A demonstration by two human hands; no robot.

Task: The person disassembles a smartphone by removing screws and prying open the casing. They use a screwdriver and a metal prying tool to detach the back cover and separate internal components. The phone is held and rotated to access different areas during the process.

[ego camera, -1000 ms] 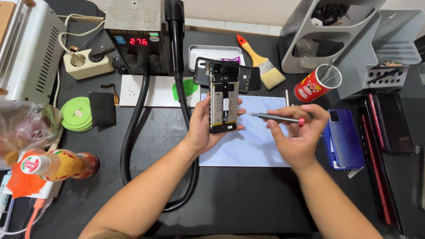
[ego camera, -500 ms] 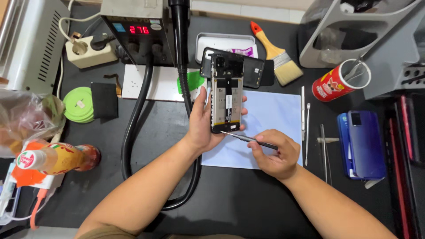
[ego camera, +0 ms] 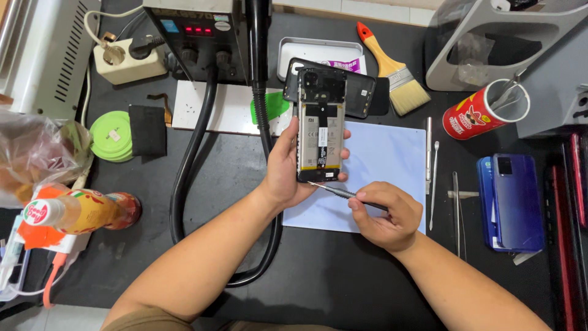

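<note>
My left hand [ego camera: 286, 167] grips an opened phone [ego camera: 320, 125] with its back cover off, so the battery and circuit board show. The phone stands upright above a pale blue mat [ego camera: 380, 165]. My right hand [ego camera: 386, 214] pinches a thin metal pry tool [ego camera: 334, 190] like a pen. The tool's tip touches the phone's lower edge. A black back cover [ego camera: 361, 95] lies on the table just behind the phone.
A hot-air station [ego camera: 196, 30] with a black hose [ego camera: 184, 178] sits at the back. A paintbrush [ego camera: 392, 70], a red can [ego camera: 484, 110] of tools, metal picks [ego camera: 432, 165], a blue phone [ego camera: 511, 199], a green tape roll [ego camera: 110, 135] and a bottle [ego camera: 79, 211] surround the mat.
The camera has moved closer. My right hand came down and left from beside the phone, bringing the tool's tip to the phone's bottom edge. The left hand keeps its hold.
</note>
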